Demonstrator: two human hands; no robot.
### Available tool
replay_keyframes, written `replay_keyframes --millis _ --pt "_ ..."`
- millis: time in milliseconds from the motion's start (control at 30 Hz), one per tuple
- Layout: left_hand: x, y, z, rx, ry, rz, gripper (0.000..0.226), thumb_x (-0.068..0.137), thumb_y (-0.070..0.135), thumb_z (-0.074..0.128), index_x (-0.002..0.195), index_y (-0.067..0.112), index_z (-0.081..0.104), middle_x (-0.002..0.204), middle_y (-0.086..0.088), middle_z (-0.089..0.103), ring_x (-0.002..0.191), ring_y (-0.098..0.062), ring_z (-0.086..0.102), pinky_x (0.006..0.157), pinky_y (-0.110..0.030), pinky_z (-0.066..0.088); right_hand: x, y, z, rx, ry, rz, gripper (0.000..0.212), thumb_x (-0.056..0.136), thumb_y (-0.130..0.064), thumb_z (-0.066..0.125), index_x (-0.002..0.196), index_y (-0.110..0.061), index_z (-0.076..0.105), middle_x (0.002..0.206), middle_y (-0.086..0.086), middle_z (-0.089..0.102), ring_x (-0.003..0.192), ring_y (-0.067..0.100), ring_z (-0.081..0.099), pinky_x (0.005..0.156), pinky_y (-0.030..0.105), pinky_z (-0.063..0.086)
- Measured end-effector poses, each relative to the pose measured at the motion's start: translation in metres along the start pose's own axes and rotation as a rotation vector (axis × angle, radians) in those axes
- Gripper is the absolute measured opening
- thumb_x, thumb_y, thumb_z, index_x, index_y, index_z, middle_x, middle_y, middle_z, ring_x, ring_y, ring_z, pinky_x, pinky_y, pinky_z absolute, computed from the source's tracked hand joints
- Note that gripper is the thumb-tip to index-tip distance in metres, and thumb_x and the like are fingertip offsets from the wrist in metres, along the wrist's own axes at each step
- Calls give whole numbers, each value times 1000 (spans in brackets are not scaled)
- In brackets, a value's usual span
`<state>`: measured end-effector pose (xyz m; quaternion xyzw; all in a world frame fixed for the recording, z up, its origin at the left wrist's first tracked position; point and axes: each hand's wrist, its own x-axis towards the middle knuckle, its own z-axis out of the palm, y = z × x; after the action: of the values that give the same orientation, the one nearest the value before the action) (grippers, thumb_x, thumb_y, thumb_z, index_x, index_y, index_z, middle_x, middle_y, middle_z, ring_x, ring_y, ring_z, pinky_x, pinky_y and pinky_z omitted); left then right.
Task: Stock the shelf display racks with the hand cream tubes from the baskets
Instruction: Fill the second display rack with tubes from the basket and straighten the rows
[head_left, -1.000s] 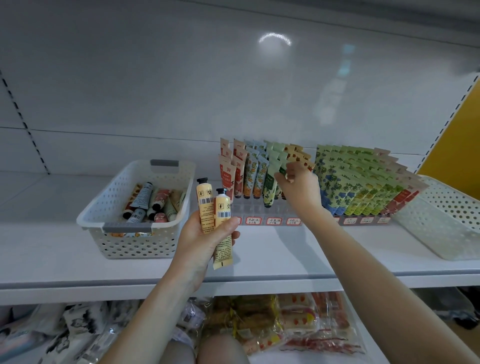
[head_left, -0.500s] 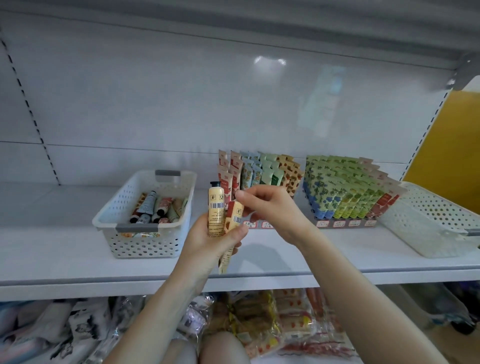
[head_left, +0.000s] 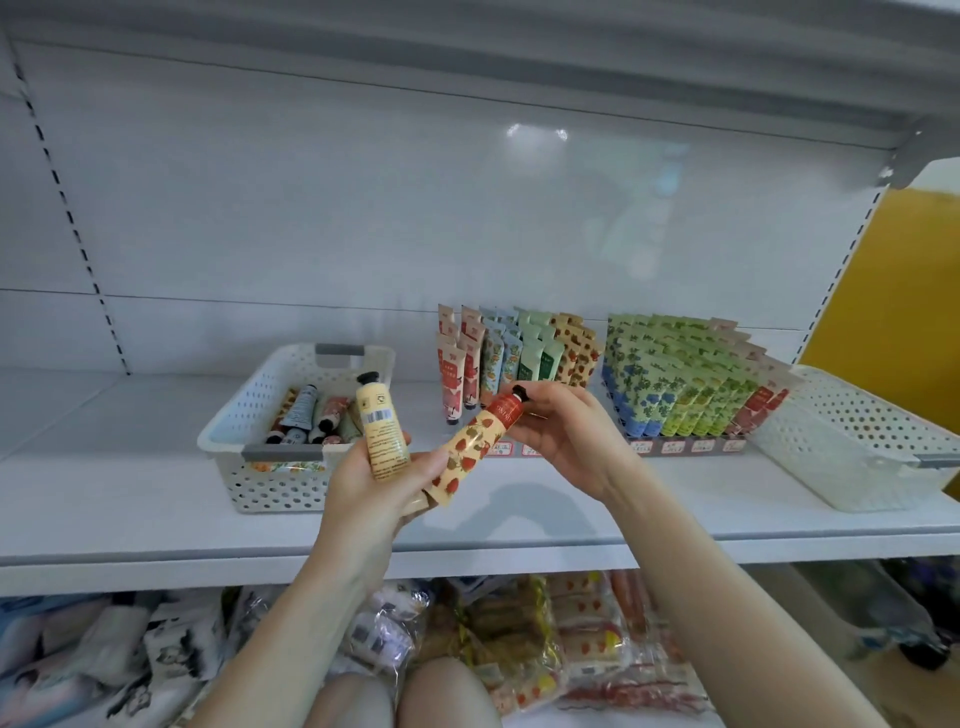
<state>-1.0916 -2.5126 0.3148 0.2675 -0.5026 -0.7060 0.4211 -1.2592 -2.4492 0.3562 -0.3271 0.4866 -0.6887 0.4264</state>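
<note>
The right hand pinched the strawberry tube, likely light and squashy, by its firmer cap end before the shelf, while the left hand gripped its tail and a yellow tube

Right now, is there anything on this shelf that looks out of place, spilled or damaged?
Nothing looks spilled or damaged. The only untidy spot is the left basket, where loose tubes lie heaped, pointing different ways; the tubes in the left rack and right rack stand in neat rows.
</note>
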Motion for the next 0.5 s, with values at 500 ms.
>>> replay_keyframes --millis 500 --pt "16 -3 6 258 212 240 24 77 15 73 83 19 50 81 -6 59 80 -18 61 70 -27 52 -9 16 -25 -91 -19 30 19 94 -13 48 93 -1 63 79 10 72 72 15 70 62 17 56"
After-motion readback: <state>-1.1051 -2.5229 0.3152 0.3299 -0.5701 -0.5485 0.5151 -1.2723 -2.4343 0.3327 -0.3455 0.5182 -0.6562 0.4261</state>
